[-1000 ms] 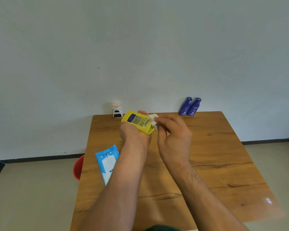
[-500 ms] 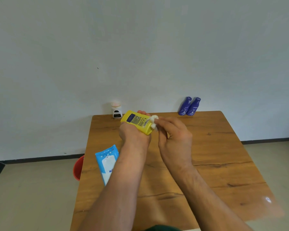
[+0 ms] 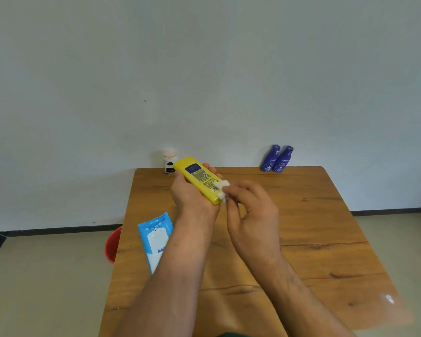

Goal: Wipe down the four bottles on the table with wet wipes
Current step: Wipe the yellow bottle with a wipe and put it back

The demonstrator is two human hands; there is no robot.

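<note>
**A:** where was the yellow bottle (image 3: 199,178)?

**B:** up over the bench (image 3: 301,227), tilted. Left hand (image 3: 190,198) had its fingers (image 3: 213,170) wrapped round it, and the right hand (image 3: 250,215) pinched a wipe (image 3: 223,189) against its lower end. The blue bottles (image 3: 270,158) and small white bottle (image 3: 169,161) stood at the far edge.

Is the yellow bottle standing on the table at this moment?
No, the left hand grips the yellow bottle in the air above the table.

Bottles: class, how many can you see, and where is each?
4. Yellow bottle in the left hand; two blue bottles together at the table's far edge; small white bottle far left, partly hidden.
</note>
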